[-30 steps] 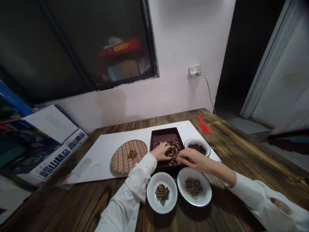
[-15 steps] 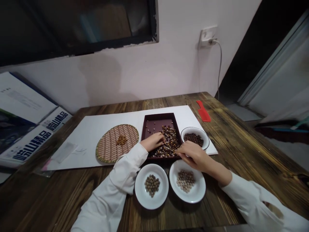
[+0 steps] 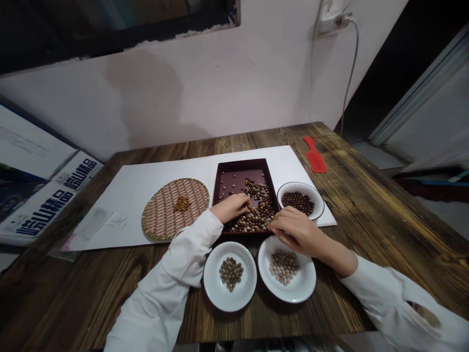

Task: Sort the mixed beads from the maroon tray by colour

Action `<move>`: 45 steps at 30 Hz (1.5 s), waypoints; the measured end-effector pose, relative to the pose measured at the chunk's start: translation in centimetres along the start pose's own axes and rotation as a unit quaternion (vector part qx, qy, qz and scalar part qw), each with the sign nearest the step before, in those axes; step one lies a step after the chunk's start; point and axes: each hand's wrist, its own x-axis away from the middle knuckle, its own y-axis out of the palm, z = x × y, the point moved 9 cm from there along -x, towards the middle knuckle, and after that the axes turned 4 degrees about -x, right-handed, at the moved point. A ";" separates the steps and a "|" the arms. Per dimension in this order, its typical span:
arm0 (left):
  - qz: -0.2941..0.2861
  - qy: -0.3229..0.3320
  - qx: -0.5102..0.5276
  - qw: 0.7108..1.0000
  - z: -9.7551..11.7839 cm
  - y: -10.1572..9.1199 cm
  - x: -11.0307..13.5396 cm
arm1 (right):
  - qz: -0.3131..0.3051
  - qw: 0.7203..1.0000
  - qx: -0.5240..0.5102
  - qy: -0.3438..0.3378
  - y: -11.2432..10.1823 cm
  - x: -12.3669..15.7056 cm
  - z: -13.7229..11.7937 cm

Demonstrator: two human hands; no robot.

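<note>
A dark maroon tray (image 3: 240,167) holds a heap of mixed brown, tan and dark beads (image 3: 258,205). My left hand (image 3: 230,208) rests in the tray with its fingers curled onto the beads. My right hand (image 3: 296,230) sits at the tray's near right corner, fingers pinched together over the beads; what they hold is too small to see. Just in front stand two white bowls: the left white bowl (image 3: 230,293) holds olive-brown beads, the right white bowl (image 3: 302,286) pale beads. A third bowl (image 3: 301,187) of dark beads sits right of the tray.
A round woven mat (image 3: 164,215) with a small pile of tan beads lies left of the tray on a white sheet (image 3: 132,195). A red comb (image 3: 315,156) lies at the back right of the wooden table. Printed boxes (image 3: 44,195) lean at the left edge.
The view has tilted downward, so everything sits lower and closer. My right hand has drawn back slightly toward the tray's near right corner; my left hand stays on the beads.
</note>
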 end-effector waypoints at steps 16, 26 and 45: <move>0.011 0.023 0.070 0.997 0.6 -0.4 0.0 | 0.007 1.000 0.004 0.008 -0.1 -0.1 0.1; -0.010 0.027 0.299 0.954 4.3 -1.3 1.3 | 0.079 0.996 0.041 -0.005 -1.2 0.1 -0.2; -0.072 0.005 0.384 0.921 5.2 0.0 1.7 | 0.087 0.993 0.085 -0.002 -1.1 0.3 -0.3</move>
